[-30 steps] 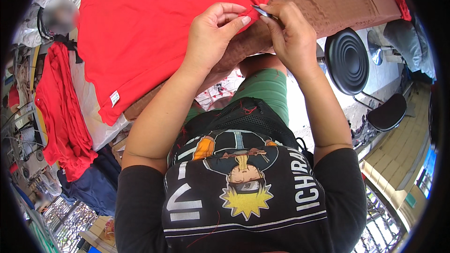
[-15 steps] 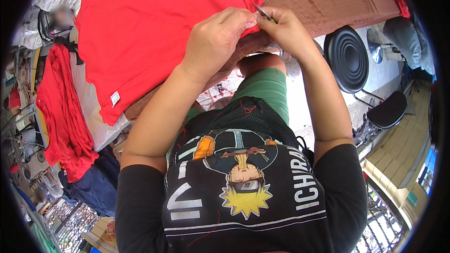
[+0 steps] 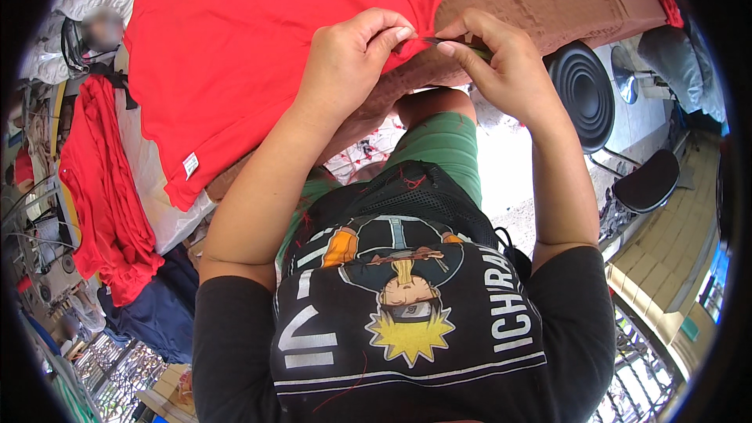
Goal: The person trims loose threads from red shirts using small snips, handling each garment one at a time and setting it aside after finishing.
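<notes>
Red garment (image 3: 235, 55) lay spread over the brown-covered bench (image 3: 548, 0), mostly to the left of and beyond the left hand (image 3: 341, 55), with its right border just beside that hand's fingertips. Its near edge slanted from a corner with a white tag (image 3: 190, 164), left of the left hand and closer to the person, up behind that wrist toward the fingers; since the far end ran out of view, its full long axis could not be told. Thumb and forefinger of the left hand were together, seemingly clamped on the garment's edge. To the right of them, the right hand (image 3: 509, 59) was pinched round a small dark cutting tool (image 3: 479, 52), whose slim tip pointed left, toward the left fingertips, and lay at the red edge; whether it touched was too fine to tell. The left hand was thus the nearer to the bulk of the garment, while the right hand had only its tool at the border. Right of the right hand's wrist stood a round black stool (image 3: 581, 94), and well to the left of the left hand was another red cloth (image 3: 110, 188).
</notes>
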The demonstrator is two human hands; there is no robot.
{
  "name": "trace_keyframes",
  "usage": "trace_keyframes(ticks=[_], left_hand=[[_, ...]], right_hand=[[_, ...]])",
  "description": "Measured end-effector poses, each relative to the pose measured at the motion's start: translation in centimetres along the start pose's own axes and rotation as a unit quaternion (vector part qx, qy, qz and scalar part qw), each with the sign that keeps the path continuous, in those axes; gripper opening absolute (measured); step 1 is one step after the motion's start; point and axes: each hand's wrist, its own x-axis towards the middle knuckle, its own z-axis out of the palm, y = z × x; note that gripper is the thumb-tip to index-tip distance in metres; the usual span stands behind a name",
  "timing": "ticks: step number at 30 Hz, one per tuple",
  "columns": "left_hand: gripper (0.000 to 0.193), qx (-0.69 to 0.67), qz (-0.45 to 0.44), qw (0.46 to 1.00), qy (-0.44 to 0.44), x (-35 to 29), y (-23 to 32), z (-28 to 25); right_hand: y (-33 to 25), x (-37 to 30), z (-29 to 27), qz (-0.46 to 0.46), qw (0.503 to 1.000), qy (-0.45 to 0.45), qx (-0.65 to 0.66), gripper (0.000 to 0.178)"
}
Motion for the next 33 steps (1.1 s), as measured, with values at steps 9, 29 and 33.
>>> trace_keyframes(ticks=[9, 29, 33], left_hand=[[0.014, -0.022, 0.01, 0.999, 0.027, 0.0, -0.1, 0.3], [0.021, 0.385, 0.305, 0.854, -0.172, 5.6, -2.0, -0.1], [0.013, 0.379, 0.342, 0.842, -0.173, 6.6, -1.4, -1.5]], right_hand=[[-0.4, 0.4, 0.9, 0.005, 1.0, 0.009, -0.016, 0.017], [3.2, 1.7, 2.8, 0.329, 0.935, -0.08, 0.102, 0.031], [2.7, 1.9, 3.2, 0.311, 0.922, -0.037, 0.228, 0.02]])
